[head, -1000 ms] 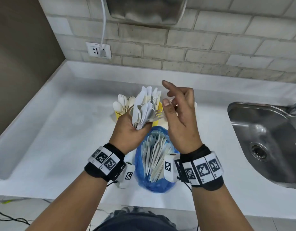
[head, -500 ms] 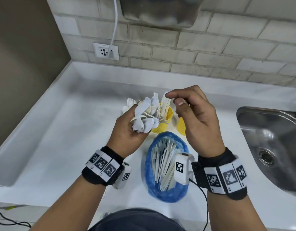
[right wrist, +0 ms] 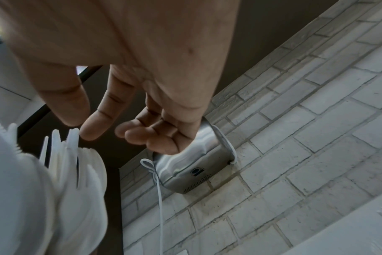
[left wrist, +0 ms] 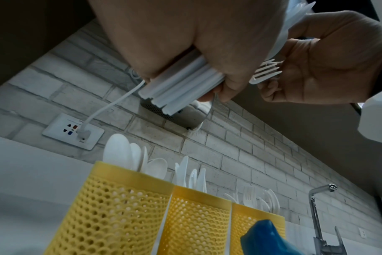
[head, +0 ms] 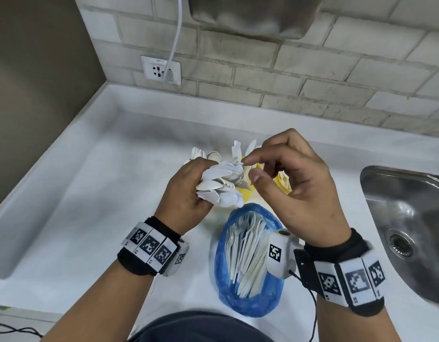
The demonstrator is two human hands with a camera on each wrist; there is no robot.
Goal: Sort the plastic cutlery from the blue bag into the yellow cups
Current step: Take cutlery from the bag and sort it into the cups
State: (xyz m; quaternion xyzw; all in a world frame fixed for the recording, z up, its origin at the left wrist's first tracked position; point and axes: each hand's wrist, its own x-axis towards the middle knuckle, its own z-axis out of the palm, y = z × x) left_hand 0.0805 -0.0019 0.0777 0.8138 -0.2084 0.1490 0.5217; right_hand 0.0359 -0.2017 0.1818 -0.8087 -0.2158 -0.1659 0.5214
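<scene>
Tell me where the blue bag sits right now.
In the head view, the blue bag lies on the counter between the wrists, just in front of the yellow cups.

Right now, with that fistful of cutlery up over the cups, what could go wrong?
1. The left hand grips a thick mixed bundle of cutlery; as the right hand picks at one piece, neighbours may slip out and fall.
2. Fallen pieces could land in the wrong yellow cups, which stand directly below.
3. The sink lies close on the right; a flicked piece might drop in.
</scene>
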